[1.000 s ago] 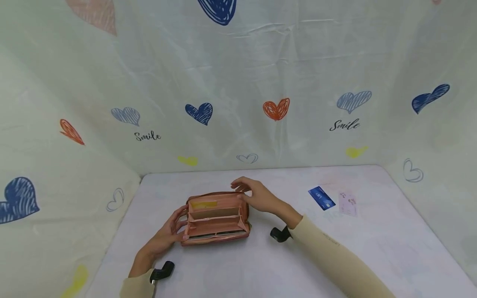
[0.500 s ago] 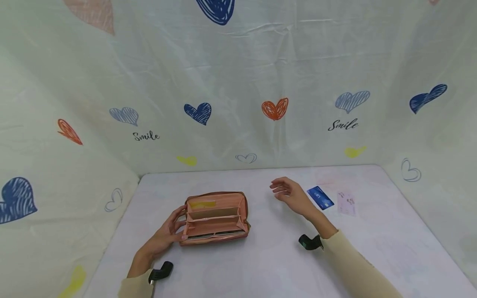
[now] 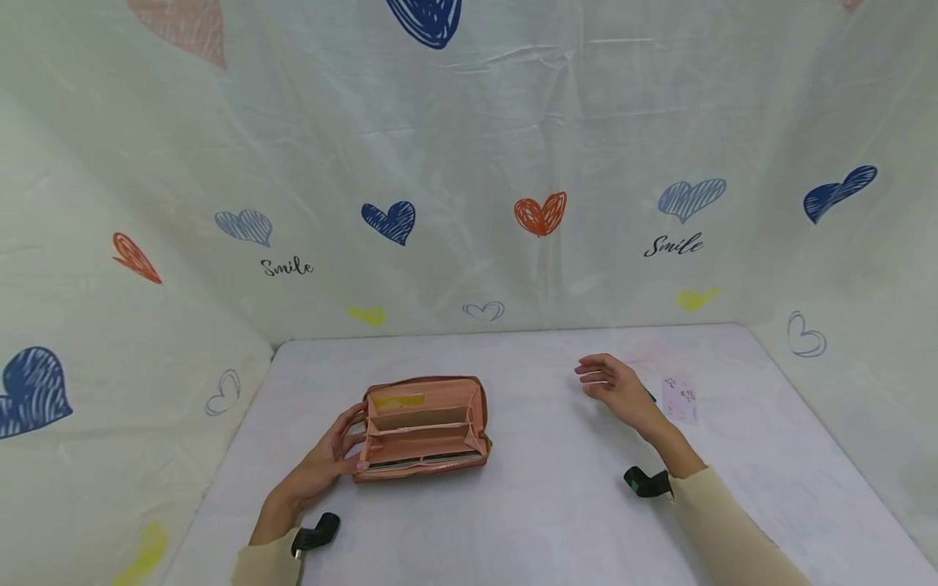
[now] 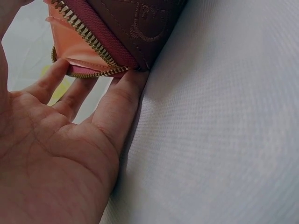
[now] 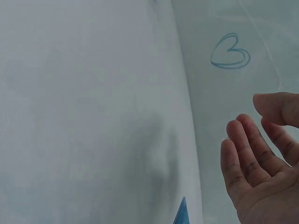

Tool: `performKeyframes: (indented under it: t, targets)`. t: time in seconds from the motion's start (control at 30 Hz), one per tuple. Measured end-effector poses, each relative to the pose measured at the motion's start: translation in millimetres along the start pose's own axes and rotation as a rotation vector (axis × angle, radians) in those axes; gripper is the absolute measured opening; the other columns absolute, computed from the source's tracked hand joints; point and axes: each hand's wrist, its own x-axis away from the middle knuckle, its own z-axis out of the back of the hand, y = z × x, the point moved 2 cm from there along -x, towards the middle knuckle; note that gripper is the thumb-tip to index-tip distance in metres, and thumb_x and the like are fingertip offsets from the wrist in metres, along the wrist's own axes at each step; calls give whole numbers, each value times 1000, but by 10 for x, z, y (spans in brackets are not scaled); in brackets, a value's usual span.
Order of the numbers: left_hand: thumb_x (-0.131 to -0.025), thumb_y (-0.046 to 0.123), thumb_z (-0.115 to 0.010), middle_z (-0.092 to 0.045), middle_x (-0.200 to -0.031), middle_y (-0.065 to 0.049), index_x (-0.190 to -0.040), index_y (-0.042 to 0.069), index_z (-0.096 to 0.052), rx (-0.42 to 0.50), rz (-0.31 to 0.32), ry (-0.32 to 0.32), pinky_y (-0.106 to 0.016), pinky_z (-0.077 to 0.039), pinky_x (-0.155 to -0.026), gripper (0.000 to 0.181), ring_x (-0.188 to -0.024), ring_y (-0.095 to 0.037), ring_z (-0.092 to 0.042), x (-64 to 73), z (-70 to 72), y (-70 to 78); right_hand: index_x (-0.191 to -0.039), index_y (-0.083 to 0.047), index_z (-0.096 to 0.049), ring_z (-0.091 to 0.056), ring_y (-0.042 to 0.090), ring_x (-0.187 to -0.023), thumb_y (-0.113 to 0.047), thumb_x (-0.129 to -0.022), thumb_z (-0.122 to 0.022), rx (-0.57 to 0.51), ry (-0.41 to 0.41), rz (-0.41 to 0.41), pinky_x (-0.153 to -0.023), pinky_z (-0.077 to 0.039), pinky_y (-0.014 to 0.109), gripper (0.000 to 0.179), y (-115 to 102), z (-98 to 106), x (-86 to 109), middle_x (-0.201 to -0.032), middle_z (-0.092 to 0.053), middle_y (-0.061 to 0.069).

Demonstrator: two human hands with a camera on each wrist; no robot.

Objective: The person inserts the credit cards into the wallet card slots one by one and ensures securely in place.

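An unzipped pink wallet [image 3: 419, 447] stands on the table left of centre, its inner pockets spread toward me. My left hand [image 3: 318, 470] holds its left end, thumb near the front corner and other fingers along the side. The left wrist view shows those fingers [image 4: 119, 105] against the wallet's gold zip and dark red outer side. My right hand [image 3: 619, 393] hovers over the table at right, holding nothing, fingers loosely bent and thumb apart. It hides most of a blue card [image 3: 650, 394]; one blue corner shows in the right wrist view.
A pale pink card with small red marks [image 3: 680, 400] lies right of the right hand. The white table [image 3: 506, 521] backs onto a hanging sheet [image 3: 469, 260] printed with hearts. Dark cards [image 3: 421, 464] sit in the wallet's front slots.
My right hand has left the wallet's right end and moved right, now covering most of the blue card from the head view. The left hand and wallet have stayed in place.
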Motion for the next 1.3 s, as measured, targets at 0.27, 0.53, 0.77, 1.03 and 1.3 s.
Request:
performKeyframes:
  t: [0.27,0.53,0.77,1.03,1.3]
  targets:
    - [-95,6,-77,-19,-166,-25,-167,6,-12,-6,-6,-4,-21,-48,-100,98,-126,0,-54,-25,6,-13,-141,12,-52,-62,46,-122,6,-97,-67,39,63,-39,-90,-50,14,47,154,217,71,-136,-62,33]
    - [-95,8,-78,-18,-166,-25,-167,6,-12,0,-19,-18,-22,-48,-101,98,-127,0,-53,-35,2,-22,-141,12,-51,-59,49,-125,3,-94,-75,144,127,-114,-100,-55,31,53,211,376,143,-139,-58,36]
    - [-95,8,-78,-19,-166,-24,-168,7,-12,-1,-9,-11,-22,-48,-101,98,-127,-1,-53,-40,-5,-20,-144,12,-47,-50,54,-134,1,-96,-72,244,149,-222,-113,-40,63,55,261,477,180,-145,-51,38]
    - [-94,10,-79,-17,-168,-24,-168,8,-11,-17,42,13,-19,-46,-100,101,-127,-1,-51,-18,-12,7,-146,13,-45,-47,61,-133,1,-92,-75,343,104,-269,-110,-39,69,63,385,512,211,-145,-46,43]
    - [-96,10,-77,-12,-171,-24,-168,7,-9,-8,35,10,-17,-45,-101,99,-126,5,-51,0,-8,18,-142,15,-47,-51,60,-126,-1,-86,-81,453,100,-197,-105,-42,69,67,441,450,166,-138,-50,44]
